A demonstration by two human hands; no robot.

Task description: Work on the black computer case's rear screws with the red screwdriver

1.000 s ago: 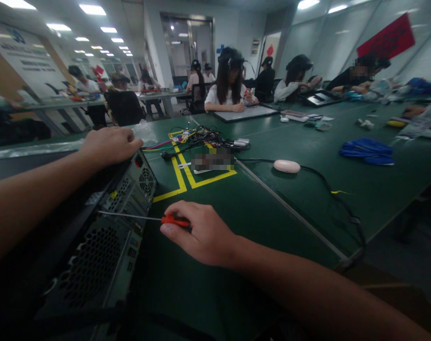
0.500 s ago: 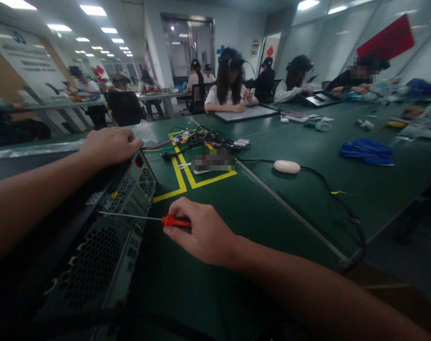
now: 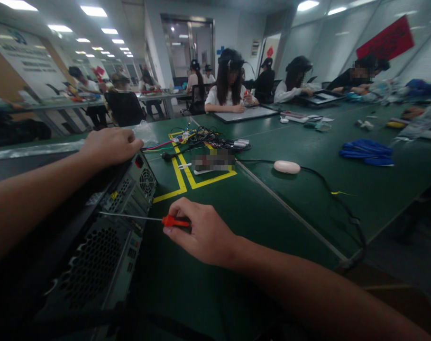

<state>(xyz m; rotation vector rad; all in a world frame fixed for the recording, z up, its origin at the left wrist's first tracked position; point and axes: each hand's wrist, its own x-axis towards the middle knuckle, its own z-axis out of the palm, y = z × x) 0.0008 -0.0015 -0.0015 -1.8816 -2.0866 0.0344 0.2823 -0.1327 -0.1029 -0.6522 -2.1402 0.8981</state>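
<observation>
A black desktop computer case [image 3: 59, 189] fills the left side, its metal back panel with round-holed vents facing right. My left hand [image 3: 110, 144] lies over the case's far top corner, fingers curled round the edge and partly hidden. In my right hand [image 3: 201, 229] is a screwdriver [image 3: 174, 221], its red-orange handle pinched between thumb and fingers. The long thin shaft points left, and its tip meets the upper edge of the back panel; a screw there is too small to make out.
Beyond the case lies a tangle of cables [image 3: 208, 137], near yellow tape [image 3: 215, 180] on the green table [image 3: 272, 213]. A pale pink oval case [image 3: 287, 166] sits by a black cord. Blue cloth [image 3: 366, 151] is at right. Several people sit across the table.
</observation>
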